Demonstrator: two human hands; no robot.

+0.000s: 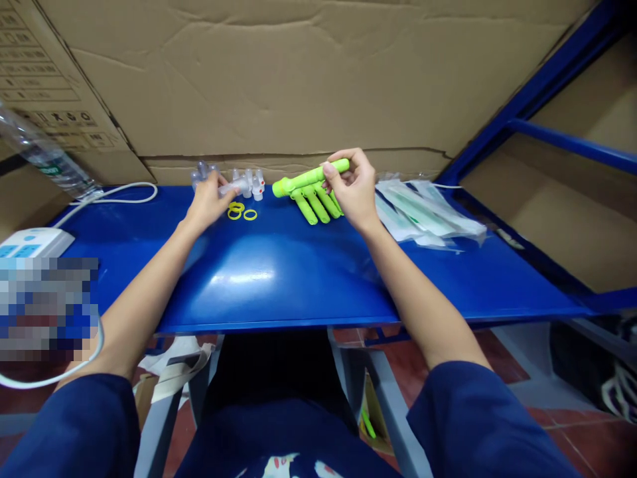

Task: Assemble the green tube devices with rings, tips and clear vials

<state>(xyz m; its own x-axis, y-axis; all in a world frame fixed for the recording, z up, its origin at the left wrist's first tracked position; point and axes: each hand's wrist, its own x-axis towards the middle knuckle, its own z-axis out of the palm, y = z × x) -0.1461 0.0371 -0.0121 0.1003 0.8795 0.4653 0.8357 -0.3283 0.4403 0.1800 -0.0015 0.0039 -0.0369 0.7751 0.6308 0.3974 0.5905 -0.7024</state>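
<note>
My right hand (352,186) pinches a bright green plastic tube (313,178) near its right end; the tube is tilted, with its wider end to the left. Several similar green tubes (314,206) lie side by side on the blue table just below it. At the left, my left hand (209,201) is closed on a clear plastic cap (235,187). More clear caps (257,184) stand to its right, some with red dots, and others show behind the hand. Three or so yellow rings (250,215) lie on the table in front of them.
Clear plastic sleeves with green contents (428,212) lie at the right of the blue table (298,279). A white power strip (34,244) with a cable and a plastic bottle (44,156) are at the left. Cardboard (318,79) walls the back; a blue frame (572,139) borders the right.
</note>
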